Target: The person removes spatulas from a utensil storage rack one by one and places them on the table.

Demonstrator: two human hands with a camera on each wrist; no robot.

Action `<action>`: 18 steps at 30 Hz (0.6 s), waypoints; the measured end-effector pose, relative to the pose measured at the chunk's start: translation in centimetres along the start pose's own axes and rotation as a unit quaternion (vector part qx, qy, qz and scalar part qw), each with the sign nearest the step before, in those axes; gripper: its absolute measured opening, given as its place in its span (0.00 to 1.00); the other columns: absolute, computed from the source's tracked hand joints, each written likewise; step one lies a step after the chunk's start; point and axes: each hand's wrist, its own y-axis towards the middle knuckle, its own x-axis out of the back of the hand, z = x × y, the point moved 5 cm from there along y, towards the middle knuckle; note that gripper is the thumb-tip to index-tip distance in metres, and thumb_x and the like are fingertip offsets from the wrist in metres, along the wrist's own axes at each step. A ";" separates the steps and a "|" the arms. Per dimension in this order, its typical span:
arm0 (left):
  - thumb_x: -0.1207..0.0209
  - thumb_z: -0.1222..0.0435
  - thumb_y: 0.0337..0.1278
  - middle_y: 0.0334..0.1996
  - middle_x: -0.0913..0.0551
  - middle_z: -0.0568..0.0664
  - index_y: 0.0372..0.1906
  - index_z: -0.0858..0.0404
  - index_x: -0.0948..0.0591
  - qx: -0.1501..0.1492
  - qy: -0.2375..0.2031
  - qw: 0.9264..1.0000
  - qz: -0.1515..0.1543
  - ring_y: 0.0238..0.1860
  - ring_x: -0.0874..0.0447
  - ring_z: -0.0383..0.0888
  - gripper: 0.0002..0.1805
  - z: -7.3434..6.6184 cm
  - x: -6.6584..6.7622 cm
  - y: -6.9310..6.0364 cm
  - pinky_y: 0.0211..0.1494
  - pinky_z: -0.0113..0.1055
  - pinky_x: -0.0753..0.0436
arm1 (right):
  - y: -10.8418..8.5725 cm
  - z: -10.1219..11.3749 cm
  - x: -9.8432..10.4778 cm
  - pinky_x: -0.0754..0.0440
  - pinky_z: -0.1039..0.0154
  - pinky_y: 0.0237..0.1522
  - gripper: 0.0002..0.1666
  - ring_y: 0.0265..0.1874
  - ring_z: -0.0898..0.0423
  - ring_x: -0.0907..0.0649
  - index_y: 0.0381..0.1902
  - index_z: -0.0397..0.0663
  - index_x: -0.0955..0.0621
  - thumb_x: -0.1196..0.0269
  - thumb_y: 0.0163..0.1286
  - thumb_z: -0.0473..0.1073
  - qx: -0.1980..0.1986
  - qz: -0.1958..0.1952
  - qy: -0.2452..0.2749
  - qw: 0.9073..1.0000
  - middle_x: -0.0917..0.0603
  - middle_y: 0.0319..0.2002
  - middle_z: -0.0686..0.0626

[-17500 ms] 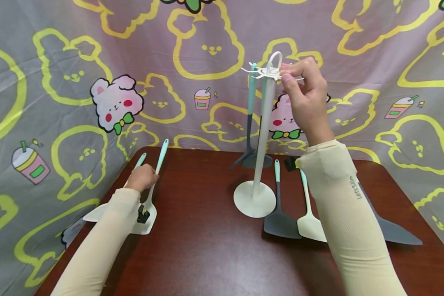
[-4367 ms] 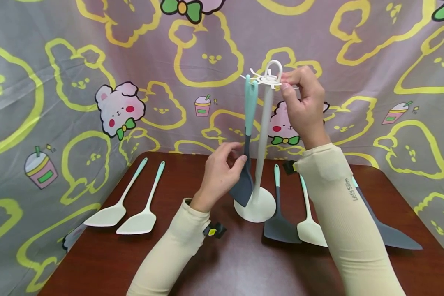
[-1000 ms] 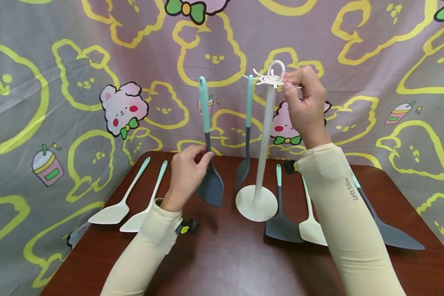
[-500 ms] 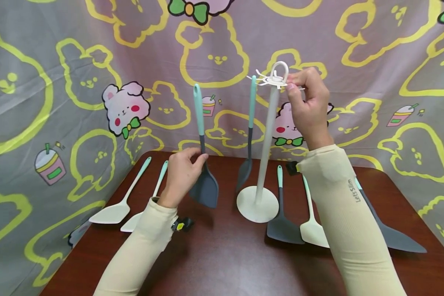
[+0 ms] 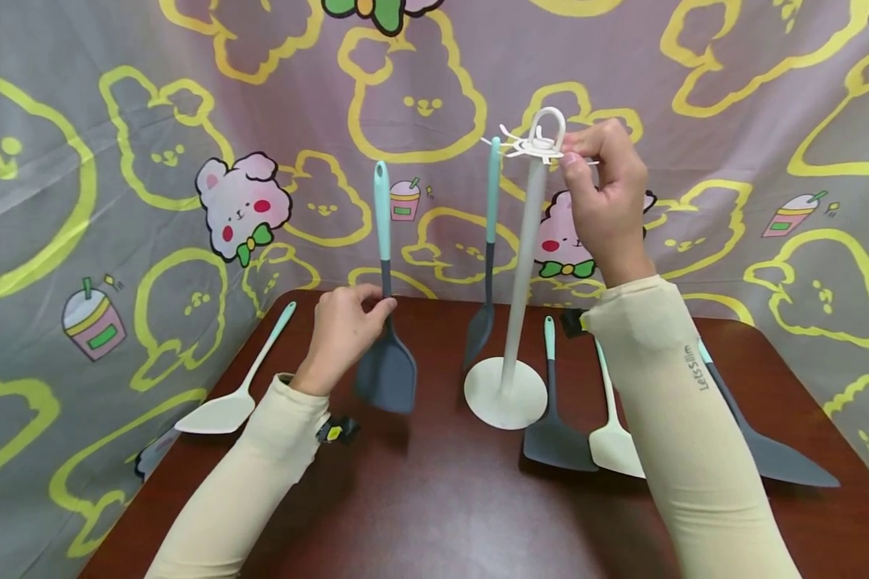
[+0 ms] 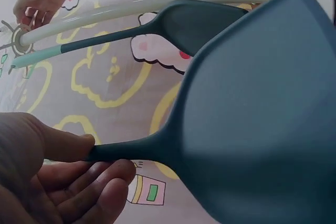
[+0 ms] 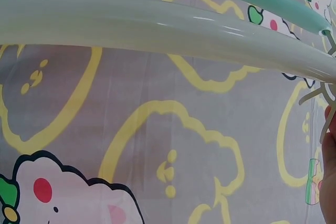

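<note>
My left hand point(image 5: 343, 326) pinches the grey neck of a turner point(image 5: 385, 374) with a mint handle, holding it upright above the table, left of the stand. In the left wrist view, thumb and fingers close on that neck, and the wide blade fills the right side. My right hand point(image 5: 610, 193) grips the hook ring at the top of a white utensil stand point(image 5: 525, 277). From one hook hangs another grey utensil point(image 5: 491, 201) with a mint handle, its head beside the pole. Only a sliver of the right hand point(image 7: 329, 156) shows in the right wrist view.
A white turner point(image 5: 220, 412) lies at the table's left. Right of the stand's round base point(image 5: 488, 402) lie a grey turner point(image 5: 558, 442), a white turner point(image 5: 615, 446) and a large grey turner point(image 5: 782, 458), partly behind the right arm. A patterned cloth point(image 5: 434, 104) hangs behind the brown table point(image 5: 434, 498).
Since 4.4 s ago, the left hand has taken the grey turner off the stand and carried it left. The left forearm now hides the second white turner. The right hand still grips the hook ring.
</note>
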 end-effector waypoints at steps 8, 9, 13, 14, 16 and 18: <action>0.37 0.58 0.62 0.28 0.11 0.55 0.43 0.64 0.12 0.032 0.020 0.997 0.072 0.19 0.23 0.42 0.13 1.6 -0.6 0.5 0.25 0.32 0.28 | 0.2 -0.7 0.0 0.23 0.69 0.48 0.15 0.40 0.67 0.18 0.29 0.16 0.29 0.49 0.59 0.32 -0.004 -0.007 0.007 1.000 0.20 0.33 0.65; 0.37 0.58 0.62 0.28 0.11 0.55 0.42 0.64 0.12 0.038 0.022 0.996 0.083 0.19 0.23 0.42 0.13 2.0 -0.7 0.6 0.25 0.32 0.28 | 0.2 -0.8 0.0 0.23 0.69 0.48 0.15 0.40 0.66 0.18 0.29 0.16 0.29 0.49 0.59 0.32 -0.006 -0.008 0.009 1.000 0.20 0.33 0.65; 0.37 0.59 0.62 0.27 0.12 0.54 0.41 0.64 0.12 0.062 0.021 0.991 0.121 0.20 0.20 0.41 0.13 2.9 -1.1 0.7 0.24 0.32 0.27 | 0.1 -0.8 0.0 0.24 0.69 0.48 0.15 0.40 0.66 0.18 0.29 0.15 0.30 0.49 0.59 0.32 -0.011 -0.009 0.011 1.000 0.20 0.33 0.65; 0.37 0.59 0.63 0.27 0.12 0.54 0.41 0.64 0.12 0.068 0.020 0.989 0.128 0.21 0.19 0.41 0.12 3.1 -1.2 0.8 0.24 0.32 0.27 | 0.1 -0.8 0.0 0.24 0.69 0.48 0.16 0.40 0.66 0.18 0.29 0.15 0.31 0.49 0.59 0.32 -0.012 -0.009 0.010 1.000 0.21 0.33 0.65; 0.37 0.59 0.63 0.26 0.12 0.54 0.40 0.64 0.12 0.078 0.020 0.987 0.139 0.22 0.17 0.42 0.12 3.6 -1.4 0.8 0.24 0.32 0.27 | 0.1 -0.7 0.0 0.24 0.69 0.48 0.16 0.41 0.66 0.18 0.29 0.15 0.31 0.49 0.60 0.32 -0.013 -0.008 0.007 1.000 0.21 0.33 0.65; 0.37 0.60 0.63 0.26 0.11 0.54 0.40 0.64 0.12 0.083 0.023 0.985 0.149 0.24 0.15 0.43 0.12 4.1 -1.6 0.7 0.24 0.32 0.27 | 0.1 -0.7 0.0 0.25 0.69 0.48 0.16 0.41 0.66 0.18 0.29 0.15 0.31 0.49 0.60 0.32 -0.013 -0.007 0.006 1.000 0.21 0.33 0.65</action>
